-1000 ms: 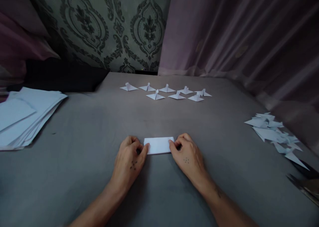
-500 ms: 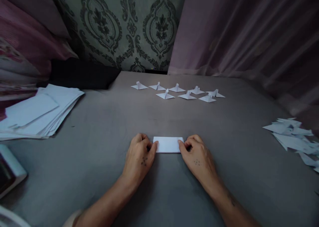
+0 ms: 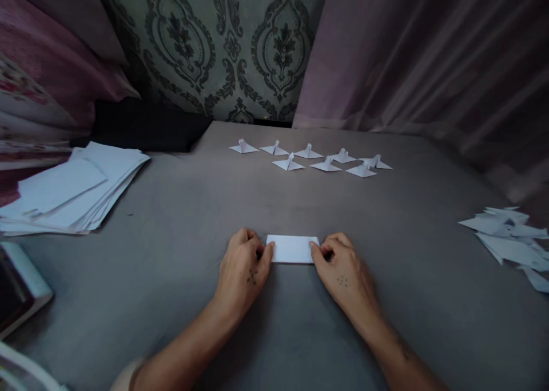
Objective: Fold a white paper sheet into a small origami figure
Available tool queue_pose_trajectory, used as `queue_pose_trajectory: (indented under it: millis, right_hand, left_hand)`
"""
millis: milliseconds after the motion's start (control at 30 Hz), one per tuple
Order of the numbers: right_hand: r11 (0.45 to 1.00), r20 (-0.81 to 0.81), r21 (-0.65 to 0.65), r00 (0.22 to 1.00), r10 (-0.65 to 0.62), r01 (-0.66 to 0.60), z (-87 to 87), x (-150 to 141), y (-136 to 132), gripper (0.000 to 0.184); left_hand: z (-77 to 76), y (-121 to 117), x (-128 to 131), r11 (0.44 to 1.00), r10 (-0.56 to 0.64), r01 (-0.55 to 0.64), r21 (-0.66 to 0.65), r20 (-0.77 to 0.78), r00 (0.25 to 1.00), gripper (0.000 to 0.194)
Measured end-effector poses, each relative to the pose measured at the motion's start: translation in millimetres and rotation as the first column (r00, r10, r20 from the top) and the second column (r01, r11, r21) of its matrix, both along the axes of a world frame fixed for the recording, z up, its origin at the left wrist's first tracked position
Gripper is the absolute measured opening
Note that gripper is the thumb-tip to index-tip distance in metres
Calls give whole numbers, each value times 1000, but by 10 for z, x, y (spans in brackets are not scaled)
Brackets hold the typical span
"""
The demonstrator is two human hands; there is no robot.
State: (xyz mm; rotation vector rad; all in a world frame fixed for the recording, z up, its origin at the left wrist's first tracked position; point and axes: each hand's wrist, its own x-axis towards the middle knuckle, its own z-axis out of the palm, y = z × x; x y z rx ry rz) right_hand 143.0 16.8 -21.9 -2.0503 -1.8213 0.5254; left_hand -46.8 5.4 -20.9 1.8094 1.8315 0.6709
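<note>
Folded white paper rectangle (image 3: 293,249), flat on the grey fabric-like table (image 3: 274,202), nearer than the small white folded-paper figures (image 3: 309,151). Pinched at both short ends, thumbs against fingers, left hand (image 3: 241,268) and right hand (image 3: 348,271). Looks light, likely crisp, easily creased; best gripped gently at those ends.

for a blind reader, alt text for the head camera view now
Left hand and right hand pinch the ends of a folded white paper on a grey table. Eight small folded papers stand beyond; loose sheets lie left.
</note>
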Motion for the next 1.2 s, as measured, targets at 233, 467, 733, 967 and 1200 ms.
queue_pose_trajectory:
  millis: [233, 467, 733, 967, 1200]
  right_hand:
    - [996, -3, 83, 1000, 18, -18, -5, 25, -10, 25]
    - [937, -22, 246, 965, 260, -247, -4, 7, -51, 12]
    - [805, 159, 214, 833, 530, -553, 137, 49, -105, 28]
    - [802, 440, 101, 749, 495, -589, 302, -122, -471, 39]
    - [819, 484, 104, 748, 455, -565, 227, -266, -705, 52]
  left_hand:
    - [25, -18, -5, 998, -60, 62, 24, -84, 995, 30]
    - [-85, 20, 33, 942, -165, 246, 229, -325, 931, 15]
    - [31, 53, -2, 799, -503, 590, 116, -409, 761, 24]
    - [119, -146, -100, 751, -539, 653, 94, -483, 690, 39]
    - [-11, -223, -260, 744, -567, 658, 118, -409, 715, 49]
